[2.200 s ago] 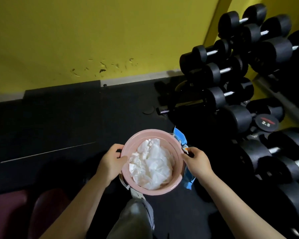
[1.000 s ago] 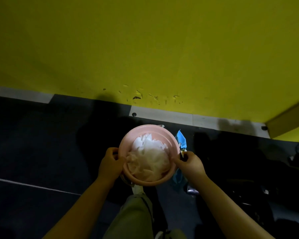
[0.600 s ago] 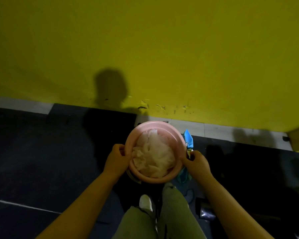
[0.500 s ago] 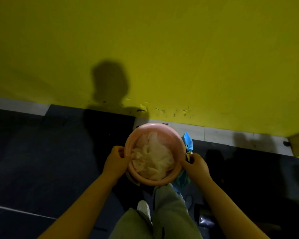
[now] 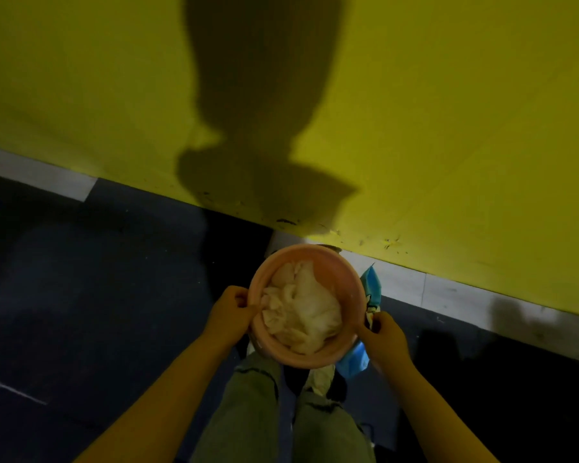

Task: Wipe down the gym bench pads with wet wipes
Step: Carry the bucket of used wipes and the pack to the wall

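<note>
the left hand and right hand are gripping opposite sides of the round pink plastic basin, fingers curled on its rim, the right also pinching a glossy blue wipe packet, so keeping it level is stopping the crumpled white wipes from spilling.

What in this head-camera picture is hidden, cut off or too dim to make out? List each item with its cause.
- Blue packet, head view: middle hidden by the pink basin and right hand; print unreadable.
- Basin's underside: hidden by its own wall.
- White wipes: number unclear, crumpled together.
- Left hand fingers: tucked behind the rim.
- Bench pads: none in view.
</note>
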{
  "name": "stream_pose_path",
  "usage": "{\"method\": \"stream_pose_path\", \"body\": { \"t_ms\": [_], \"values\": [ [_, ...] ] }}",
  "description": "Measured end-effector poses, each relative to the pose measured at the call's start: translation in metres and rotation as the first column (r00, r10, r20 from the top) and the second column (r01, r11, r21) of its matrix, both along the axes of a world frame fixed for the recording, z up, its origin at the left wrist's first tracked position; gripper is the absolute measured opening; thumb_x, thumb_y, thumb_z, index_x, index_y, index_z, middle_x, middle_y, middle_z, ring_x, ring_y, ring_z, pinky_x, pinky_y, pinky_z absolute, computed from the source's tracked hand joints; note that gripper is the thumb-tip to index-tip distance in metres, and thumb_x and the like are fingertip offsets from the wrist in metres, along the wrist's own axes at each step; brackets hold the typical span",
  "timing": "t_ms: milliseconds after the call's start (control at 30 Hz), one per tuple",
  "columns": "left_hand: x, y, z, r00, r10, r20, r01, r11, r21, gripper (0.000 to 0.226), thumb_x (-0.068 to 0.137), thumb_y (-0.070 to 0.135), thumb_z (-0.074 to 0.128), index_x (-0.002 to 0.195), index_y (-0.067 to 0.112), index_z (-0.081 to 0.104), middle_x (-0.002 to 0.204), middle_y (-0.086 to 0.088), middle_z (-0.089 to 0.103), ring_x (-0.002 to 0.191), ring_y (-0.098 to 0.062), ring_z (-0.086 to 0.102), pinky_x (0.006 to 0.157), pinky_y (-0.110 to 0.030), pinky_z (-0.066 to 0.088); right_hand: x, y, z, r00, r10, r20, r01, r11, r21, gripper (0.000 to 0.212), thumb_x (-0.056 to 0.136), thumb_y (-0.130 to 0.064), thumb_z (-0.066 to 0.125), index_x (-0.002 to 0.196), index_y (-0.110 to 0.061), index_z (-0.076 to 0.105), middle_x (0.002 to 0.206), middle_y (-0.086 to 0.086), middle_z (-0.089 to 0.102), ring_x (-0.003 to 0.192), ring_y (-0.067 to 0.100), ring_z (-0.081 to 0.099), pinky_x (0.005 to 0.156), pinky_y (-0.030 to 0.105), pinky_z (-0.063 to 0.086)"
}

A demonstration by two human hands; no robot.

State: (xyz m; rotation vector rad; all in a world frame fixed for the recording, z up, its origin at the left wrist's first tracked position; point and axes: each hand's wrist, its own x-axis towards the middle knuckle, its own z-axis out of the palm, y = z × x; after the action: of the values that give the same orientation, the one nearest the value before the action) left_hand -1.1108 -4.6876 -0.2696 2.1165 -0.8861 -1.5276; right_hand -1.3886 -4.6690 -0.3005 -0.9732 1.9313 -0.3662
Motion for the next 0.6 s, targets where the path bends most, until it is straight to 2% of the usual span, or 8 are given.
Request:
{"method": "stream_pose_path", "body": {
  "t_ms": [100, 267, 400, 500, 600],
  "values": [
    [-0.001, -0.041, -0.033, 1.0, 0.0, -0.008, 0.0, 0.997, 0.074, 0.038, 0.066, 0.034, 0.066, 0.101, 0.023, 0.057, 0.1, -0.004, 0.067, 0.09, -0.022, 0.068, 0.081, -0.051, 0.059, 0.004, -0.033, -0.039, 0.999, -0.035, 0.014, 0.034, 0.998, 0.051, 0.037, 0.089, -0.024, 0.066, 0.069, -0.012, 0.038, 0.059, 0.003, 0.036, 0.053, 0.012, 0.035, 0.05, 0.028, 0.028],
    [0.007, -0.104, -0.115, 0.999, -0.046, 0.009, 0.044, 0.99, 0.132, 0.04, 0.066, 0.027, 0.063, 0.1, 0.007, 0.06, 0.097, -0.016, 0.068, 0.09, -0.032, 0.069, 0.079, -0.057, 0.058, 0.015, -0.083, -0.117, 0.998, -0.058, -0.01, 0.058, 0.994, 0.091, 0.032, 0.09, -0.024, 0.064, 0.073, -0.009, 0.042, 0.065, 0.009, 0.042, 0.058, 0.016, 0.04, 0.052, 0.032, 0.03],
    [0.014, -0.143, -0.192, 0.997, -0.075, -0.001, 0.074, 0.984, 0.163, 0.015, 0.082, 0.013, 0.064, 0.096, 0.016, 0.059, 0.099, -0.012, 0.068, 0.091, -0.028, 0.069, 0.082, -0.054, 0.059, 0.023, -0.115, -0.184, 0.993, -0.115, -0.003, 0.114, 0.986, 0.122, 0.032, 0.09, -0.026, 0.063, 0.079, 0.001, 0.048, 0.069, 0.011, 0.048, 0.062, 0.018, 0.045, 0.058, 0.033, 0.036],
    [0.018, -0.162, -0.249, 0.993, -0.115, 0.031, 0.108, 0.978, 0.178, 0.013, 0.083, 0.012, 0.063, 0.093, 0.018, 0.057, 0.099, -0.011, 0.067, 0.093, -0.029, 0.067, 0.084, -0.053, 0.058, 0.027, -0.134, -0.236, 0.992, -0.128, 0.018, 0.124, 0.981, 0.152, 0.032, 0.09, -0.027, 0.063, 0.087, 0.003, 0.053, 0.074, 0.015, 0.056, 0.067, 0.02, 0.05, 0.061, 0.033, 0.041],
    [0.02, -0.17, -0.302, 0.993, -0.107, 0.044, 0.096, 0.975, 0.199, 0.015, 0.084, 0.013, 0.063, 0.094, 0.021, 0.056, 0.1, -0.008, 0.065, 0.092, -0.025, 0.067, 0.085, -0.051, 0.059, 0.029, -0.148, -0.287, 0.992, -0.124, 0.024, 0.119, 0.982, 0.148, 0.028, 0.089, -0.025, 0.063, 0.085, 0.0, 0.052, 0.072, 0.011, 0.055, 0.067, 0.021, 0.051, 0.062, 0.034, 0.042]
  ]
}}
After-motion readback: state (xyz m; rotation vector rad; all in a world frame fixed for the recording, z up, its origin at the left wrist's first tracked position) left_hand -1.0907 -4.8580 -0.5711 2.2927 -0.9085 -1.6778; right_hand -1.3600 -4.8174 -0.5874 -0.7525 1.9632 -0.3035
